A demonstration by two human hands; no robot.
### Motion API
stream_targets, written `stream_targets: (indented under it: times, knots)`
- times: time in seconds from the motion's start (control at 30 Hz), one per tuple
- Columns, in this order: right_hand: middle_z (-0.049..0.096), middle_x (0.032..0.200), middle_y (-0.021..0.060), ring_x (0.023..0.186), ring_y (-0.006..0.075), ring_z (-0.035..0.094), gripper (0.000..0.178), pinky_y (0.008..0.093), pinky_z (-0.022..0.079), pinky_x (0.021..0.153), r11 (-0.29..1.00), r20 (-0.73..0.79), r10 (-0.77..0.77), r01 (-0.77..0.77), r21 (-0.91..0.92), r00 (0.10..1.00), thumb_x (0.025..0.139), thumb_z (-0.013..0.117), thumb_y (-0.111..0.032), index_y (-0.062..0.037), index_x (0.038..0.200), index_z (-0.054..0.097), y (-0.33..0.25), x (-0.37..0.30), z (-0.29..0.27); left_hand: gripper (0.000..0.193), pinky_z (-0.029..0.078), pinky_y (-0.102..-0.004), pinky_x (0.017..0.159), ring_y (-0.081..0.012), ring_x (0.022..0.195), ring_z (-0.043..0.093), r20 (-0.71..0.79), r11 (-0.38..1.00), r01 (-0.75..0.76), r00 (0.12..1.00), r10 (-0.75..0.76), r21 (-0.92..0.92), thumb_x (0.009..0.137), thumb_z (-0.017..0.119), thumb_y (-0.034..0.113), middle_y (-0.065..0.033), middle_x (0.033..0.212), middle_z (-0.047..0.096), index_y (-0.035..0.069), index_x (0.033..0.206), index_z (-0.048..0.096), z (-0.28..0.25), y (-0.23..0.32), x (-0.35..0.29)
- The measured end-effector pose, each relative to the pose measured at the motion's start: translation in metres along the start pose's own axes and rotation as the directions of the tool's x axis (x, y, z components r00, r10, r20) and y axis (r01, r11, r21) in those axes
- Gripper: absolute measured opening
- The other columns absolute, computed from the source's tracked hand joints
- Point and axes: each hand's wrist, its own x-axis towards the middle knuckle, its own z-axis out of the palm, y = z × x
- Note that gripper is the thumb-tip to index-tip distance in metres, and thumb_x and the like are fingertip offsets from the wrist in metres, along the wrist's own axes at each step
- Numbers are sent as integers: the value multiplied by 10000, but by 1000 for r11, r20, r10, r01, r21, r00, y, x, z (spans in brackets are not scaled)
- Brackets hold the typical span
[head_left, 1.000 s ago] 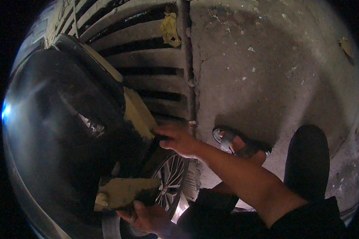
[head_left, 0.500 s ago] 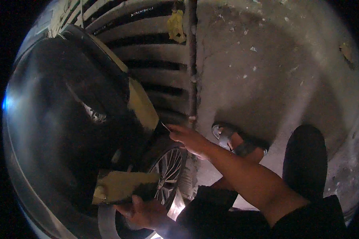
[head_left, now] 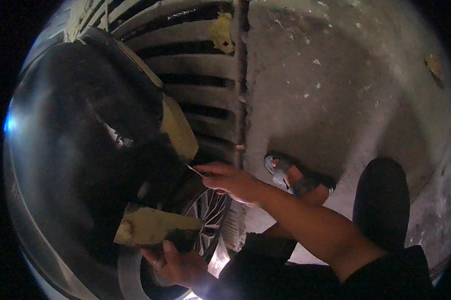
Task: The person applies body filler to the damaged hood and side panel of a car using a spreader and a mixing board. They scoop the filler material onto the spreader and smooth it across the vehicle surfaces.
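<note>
My left hand (head_left: 178, 265) grips the near edge of a flat yellowish board (head_left: 160, 222), with a small lump (head_left: 127, 230) of similar colour at its left end. Between the fingers of my right hand (head_left: 228, 181) is a thin, pale-edged blade (head_left: 194, 171), its tip just below a beige patch (head_left: 179, 130) along the side edge of a dark car (head_left: 80, 145). Whether that tip touches the car, I cannot tell. A grey curved band (head_left: 128, 275) shows beside my left hand; its kind is unclear.
Below my right hand is the car's spoked wheel (head_left: 213, 212). A slatted grate (head_left: 195, 65) with a yellow scrap (head_left: 221, 32) lies beyond it. My sandalled foot (head_left: 295, 177) stands on the concrete floor (head_left: 330, 90) at the right. A bright light (head_left: 219, 257) glows near the wheel.
My right hand has shifted left and slightly down, taking the blade from the patch's lower corner toward the dark area below it. The board in my left hand has risen slightly.
</note>
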Motion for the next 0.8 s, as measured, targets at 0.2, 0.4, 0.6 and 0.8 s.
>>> stream_targets:
  times: [0.2,0.4,0.6,0.8]
  knots:
    - [495,1260,144,1252,288,412,444,403,311,1047,717,451,-403,581,-386,797,820,681,-185,-65,1235,583,-20,-61,17,528,401,-403,1000,-270,1201,475,17,937,10,1000,-17,349,922,550,167,-172,1365,429,1,1372,330,11,13,-3]
    - [425,1366,151,1234,290,417,535,439,343,1022,615,82,-400,334,-715,913,870,619,-335,-106,1333,482,0,7,-41,657,361,-459,1027,-328,1216,440,-177,1000,21,984,-17,22,874,573,204,-207,1382,390,52,1428,255,26,27,-6]
    - [553,955,38,794,183,510,346,357,449,630,964,-137,179,-202,-176,974,835,609,-413,-158,1064,564,-109,73,-47,634,355,-489,1038,-336,1249,408,-116,997,54,991,-61,-58,863,570,140,-218,1422,321,68,1418,272,24,17,1]
    - [631,828,55,666,190,568,298,342,464,533,952,-144,244,-265,-152,959,786,656,-407,-154,939,620,-153,91,-31,654,398,-507,987,-361,1203,438,299,556,-578,804,514,597,867,587,181,-216,1389,365,90,1424,256,-28,-40,24]
